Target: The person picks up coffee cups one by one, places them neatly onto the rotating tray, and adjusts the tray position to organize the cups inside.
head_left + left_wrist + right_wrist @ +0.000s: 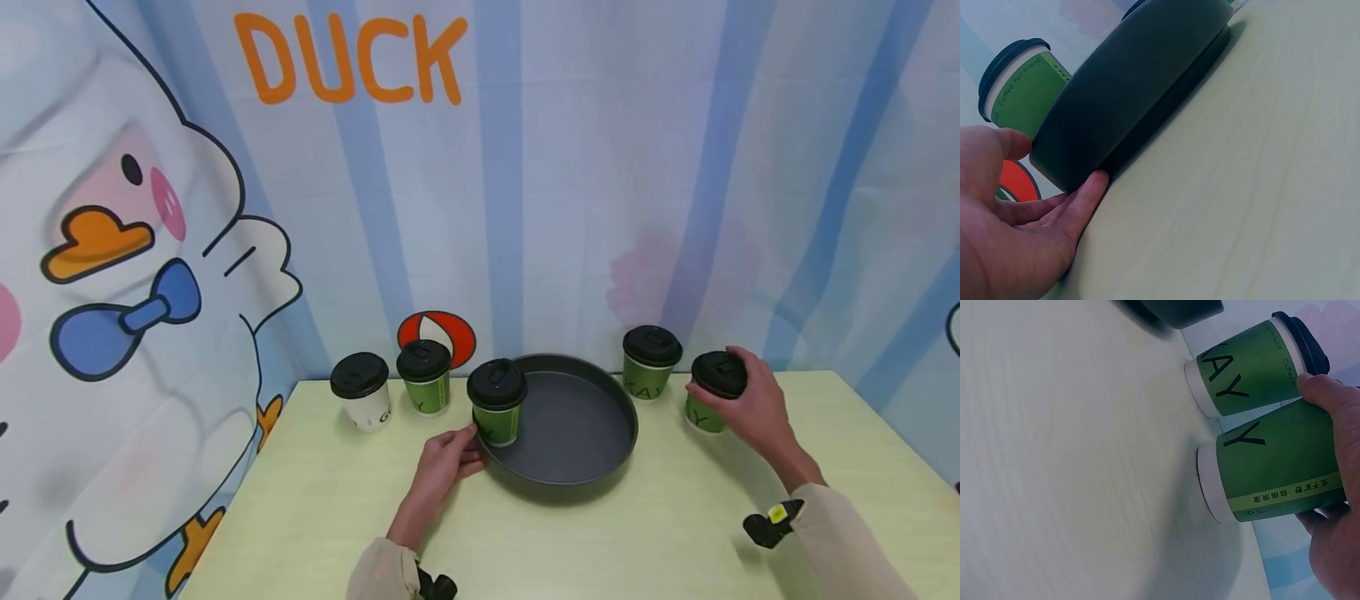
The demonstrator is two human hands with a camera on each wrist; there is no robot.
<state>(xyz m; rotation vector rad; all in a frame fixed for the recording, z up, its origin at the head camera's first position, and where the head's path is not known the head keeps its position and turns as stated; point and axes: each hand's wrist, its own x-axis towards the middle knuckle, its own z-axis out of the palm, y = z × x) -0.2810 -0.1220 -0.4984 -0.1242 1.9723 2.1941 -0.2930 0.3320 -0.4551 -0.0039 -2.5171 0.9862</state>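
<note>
A round dark grey baking pan (577, 429) sits on the table, its left edge pinched by my left hand (444, 462). In the left wrist view the thumb lies at the rim and the fingers reach the lower edge of the pan wall (1129, 94). One green coffee cup (498, 417) with a black lid stands upright inside the pan at its left. To the right of the pan, my right hand (761, 408) grips another green lidded cup (703, 414) around its upper part. Its white base shows close over the table in the right wrist view.
Behind the held cup, right of the pan, stands a green lidded cup (648, 375). A white lidded cup (365, 408) and a green one (427, 393) stand at the back left of the pale table (300, 500). A duck-print curtain (570, 208) hangs along the back edge.
</note>
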